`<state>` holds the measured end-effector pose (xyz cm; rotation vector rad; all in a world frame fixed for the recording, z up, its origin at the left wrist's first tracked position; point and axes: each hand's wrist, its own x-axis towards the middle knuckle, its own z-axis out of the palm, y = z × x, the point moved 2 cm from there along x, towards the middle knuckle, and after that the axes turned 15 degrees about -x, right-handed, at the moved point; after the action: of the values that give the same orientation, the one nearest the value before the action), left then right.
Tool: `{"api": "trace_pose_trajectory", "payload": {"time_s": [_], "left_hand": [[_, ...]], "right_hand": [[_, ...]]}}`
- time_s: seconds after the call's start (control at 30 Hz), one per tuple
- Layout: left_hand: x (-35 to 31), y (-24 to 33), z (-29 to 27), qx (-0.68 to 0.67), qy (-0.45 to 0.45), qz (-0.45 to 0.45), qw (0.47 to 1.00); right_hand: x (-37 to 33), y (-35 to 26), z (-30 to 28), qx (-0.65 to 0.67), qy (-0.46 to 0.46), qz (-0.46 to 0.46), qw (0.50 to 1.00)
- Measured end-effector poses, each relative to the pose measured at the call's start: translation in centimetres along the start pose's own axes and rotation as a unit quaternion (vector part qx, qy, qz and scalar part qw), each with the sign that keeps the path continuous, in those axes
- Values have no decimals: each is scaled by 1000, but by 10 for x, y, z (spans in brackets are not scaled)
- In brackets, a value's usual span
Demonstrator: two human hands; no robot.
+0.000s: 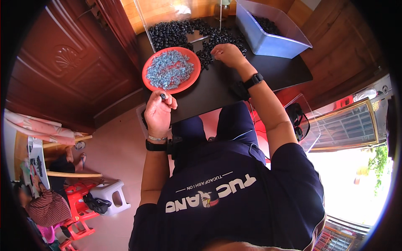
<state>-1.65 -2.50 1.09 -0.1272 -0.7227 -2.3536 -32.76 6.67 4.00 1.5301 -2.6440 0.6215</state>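
My left hand [158,115] is by the near edge of the red plate [195,75], its fingers curled around a small round black part [163,96]. Small clear-and-silvery pieces [167,70] are spread over the plate. At the near side of a heap of small black parts [171,34], my right hand [230,56] is closed, thumb and fingertips together. Whatever lies between those fingertips is too small to make out. Each wrist carries a black band.
A translucent bin [274,44] with more black parts stands at the far right of the dark table [289,72]. A flat metallic piece [197,37] lies amid the heap. To the far left, another person [48,207] sits near red and white plastic stools [111,196].
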Motion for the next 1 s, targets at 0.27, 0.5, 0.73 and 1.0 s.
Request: {"api": "trace_pose_trajectory", "payload": {"time_s": [0.27, 0.5, 0.73, 1.0], "left_hand": [[-1, -1, 0, 12, 9, -2, 1000], [1, -3, 0, 10, 11, -9, 1000], [0, -3, 0, 35, -4, -17, 999], [1, -2, -3, 41, -4, -11, 999]], "right_hand": [[8, -4, 13, -95, -11, -78, 992], [-5, 4, 3, 16, 56, -54, 997], [-69, -42, -26, 523, -67, -1, 850], [-117, -78, -17, 693, -130, -33, 708]]}}
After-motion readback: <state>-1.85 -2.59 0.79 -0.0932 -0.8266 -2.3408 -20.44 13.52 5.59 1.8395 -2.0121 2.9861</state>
